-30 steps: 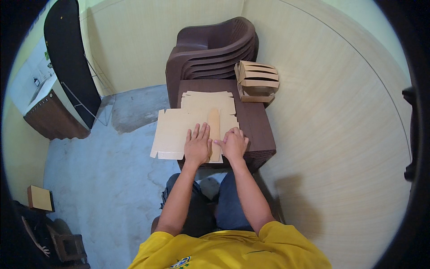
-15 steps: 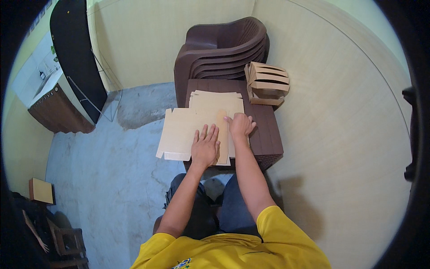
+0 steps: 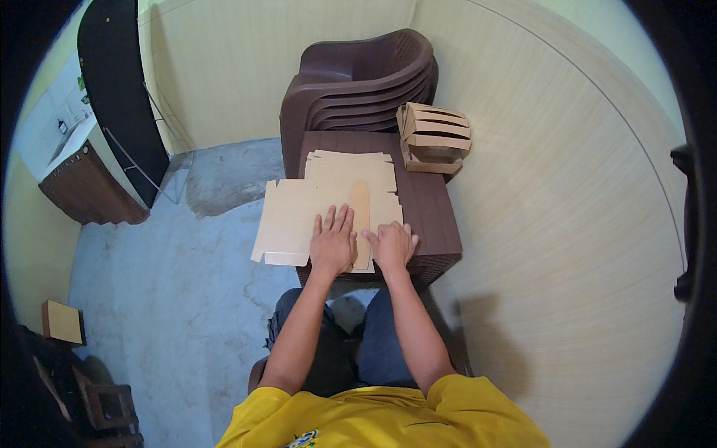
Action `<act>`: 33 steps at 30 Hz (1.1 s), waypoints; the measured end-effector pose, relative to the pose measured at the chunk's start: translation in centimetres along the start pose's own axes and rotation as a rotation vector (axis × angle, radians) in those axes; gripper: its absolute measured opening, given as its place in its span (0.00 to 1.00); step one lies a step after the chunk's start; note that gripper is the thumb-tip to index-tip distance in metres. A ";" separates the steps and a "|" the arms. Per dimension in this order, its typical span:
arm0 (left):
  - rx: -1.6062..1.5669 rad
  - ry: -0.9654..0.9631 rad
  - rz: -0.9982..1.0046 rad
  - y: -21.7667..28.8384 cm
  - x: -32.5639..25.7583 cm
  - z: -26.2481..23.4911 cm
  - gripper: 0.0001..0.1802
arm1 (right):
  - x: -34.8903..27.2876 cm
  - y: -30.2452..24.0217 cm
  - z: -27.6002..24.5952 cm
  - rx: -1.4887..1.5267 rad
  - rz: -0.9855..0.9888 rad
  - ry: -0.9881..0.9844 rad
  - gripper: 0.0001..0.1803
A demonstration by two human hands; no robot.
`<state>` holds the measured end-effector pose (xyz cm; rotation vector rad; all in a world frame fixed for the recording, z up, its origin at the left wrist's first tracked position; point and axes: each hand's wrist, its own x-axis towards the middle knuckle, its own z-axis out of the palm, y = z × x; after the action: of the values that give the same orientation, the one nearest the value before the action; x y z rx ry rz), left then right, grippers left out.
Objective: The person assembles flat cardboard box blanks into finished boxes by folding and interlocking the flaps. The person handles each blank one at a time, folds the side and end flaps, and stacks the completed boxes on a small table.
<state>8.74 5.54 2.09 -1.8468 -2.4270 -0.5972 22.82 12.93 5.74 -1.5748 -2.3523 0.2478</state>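
Note:
A flat tan cardboard sheet with notched edges and small flaps lies on a brown woven-pattern table, overhanging its left side. A darker, round-ended cardboard strip runs lengthwise along it. My left hand rests flat on the sheet just left of the strip, fingers stretched out. To the right of the strip, my right hand has its fingers curled under and its thumb reaching toward the strip's edge. What lies beneath those curled fingers is hidden.
A folded cardboard piece with slots stands at the table's far right, near the wood-panelled wall. Behind the table rises a stack of brown plastic chairs. Farther left are a black panel and a sink counter.
My right hand has slid along the strip toward me. My left hand stays flat on the sheet. The whole view has shifted slightly.

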 end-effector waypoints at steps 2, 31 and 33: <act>0.033 0.002 0.005 -0.2 0.0 0.2 0.34 | -1.3 0.2 -0.2 0.010 -0.008 0.006 0.21; -0.092 -0.090 0.002 0.0 0.8 -1.3 0.39 | -3.5 1.8 -0.2 0.539 -0.248 0.104 0.31; -0.068 -0.093 -0.010 1.0 0.7 -2.1 0.38 | -3.3 2.4 -0.6 0.614 -0.235 0.189 0.29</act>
<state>9.08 5.77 4.48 -1.9314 -2.5056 -0.6153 26.25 10.81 5.04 -0.9774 -2.0180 0.6595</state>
